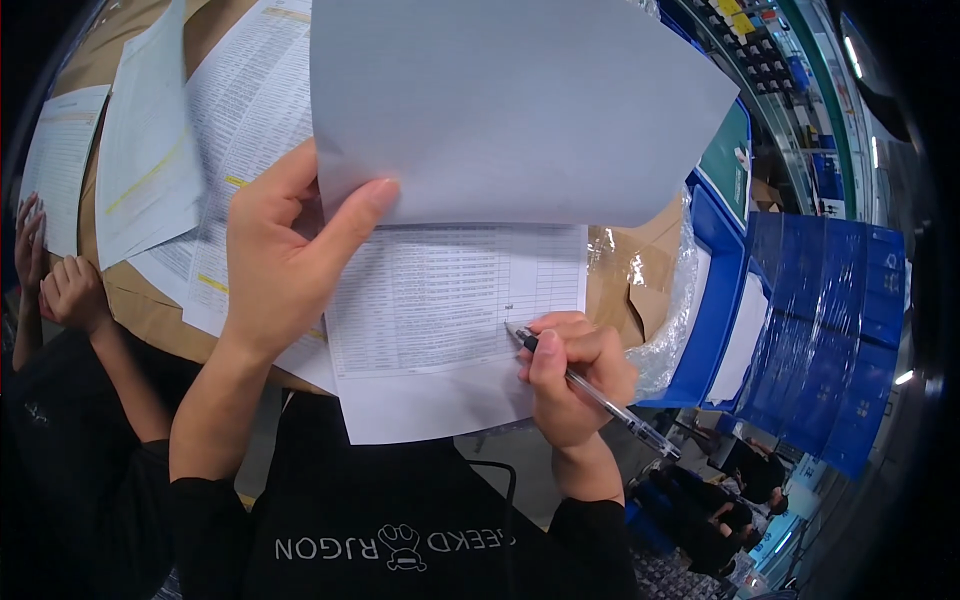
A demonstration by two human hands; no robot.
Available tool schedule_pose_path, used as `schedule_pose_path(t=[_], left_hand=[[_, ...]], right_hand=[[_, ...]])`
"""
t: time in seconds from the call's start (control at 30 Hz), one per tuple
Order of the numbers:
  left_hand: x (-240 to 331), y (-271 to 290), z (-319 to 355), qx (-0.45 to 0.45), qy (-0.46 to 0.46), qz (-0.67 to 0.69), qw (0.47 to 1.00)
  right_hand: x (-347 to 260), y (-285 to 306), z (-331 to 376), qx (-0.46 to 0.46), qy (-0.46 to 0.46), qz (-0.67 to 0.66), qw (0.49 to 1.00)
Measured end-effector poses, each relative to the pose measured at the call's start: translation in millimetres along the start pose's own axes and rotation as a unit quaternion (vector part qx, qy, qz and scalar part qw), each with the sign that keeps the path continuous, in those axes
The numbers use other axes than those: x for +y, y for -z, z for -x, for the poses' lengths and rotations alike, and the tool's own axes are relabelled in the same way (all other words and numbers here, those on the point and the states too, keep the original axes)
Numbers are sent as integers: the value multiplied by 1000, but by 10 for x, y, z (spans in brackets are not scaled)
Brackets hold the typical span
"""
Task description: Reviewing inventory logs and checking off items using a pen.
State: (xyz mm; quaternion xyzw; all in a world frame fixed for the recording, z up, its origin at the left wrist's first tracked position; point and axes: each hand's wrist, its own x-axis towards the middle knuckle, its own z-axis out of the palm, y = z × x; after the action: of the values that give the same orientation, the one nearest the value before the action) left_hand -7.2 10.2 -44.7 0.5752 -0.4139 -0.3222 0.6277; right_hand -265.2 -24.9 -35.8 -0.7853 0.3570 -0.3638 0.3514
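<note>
My left hand (290,250) pinches the lower left edge of a lifted sheet of paper (500,120), its plain grey-looking back turned toward me. Beneath it lies a printed table sheet (450,300) with many rows and columns. In my right hand (580,370) is a clear-barrelled pen (620,412) with a dark grip. Its tip meets or hovers just over a column on the right side of the printed sheet, below a small dark mark. The upper part of that sheet is hidden behind the lifted one.
More printed sheets (250,110) with yellow highlighting lie on brown paper to the left. Beside me, a co-worker's hands (75,290) rest near the table edge. Blue bins (725,230) and clear plastic wrap (665,350) stand at the right. People in dark clothes are farther off at lower right.
</note>
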Motion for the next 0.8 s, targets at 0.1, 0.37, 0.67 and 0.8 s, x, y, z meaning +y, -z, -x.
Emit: schedule_pose_path(t=[0.1, 0.37, 0.67, 0.8], left_hand=[[7, 2, 7, 0, 0, -11, 1000], [7, 6, 2, -1, -9, -19, 1000], [19, 13, 4, -8, -3, -24, 1000], [16, 13, 2, -7, -11, -30, 999]], right_hand=[[5, 0, 4, 8, 16, -16, 1000], [5, -4, 4, 8, -2, -9, 1000], [11, 8, -8, 3, 4, -10, 1000], [12, 12, 7, 3, 6, -13, 1000]])
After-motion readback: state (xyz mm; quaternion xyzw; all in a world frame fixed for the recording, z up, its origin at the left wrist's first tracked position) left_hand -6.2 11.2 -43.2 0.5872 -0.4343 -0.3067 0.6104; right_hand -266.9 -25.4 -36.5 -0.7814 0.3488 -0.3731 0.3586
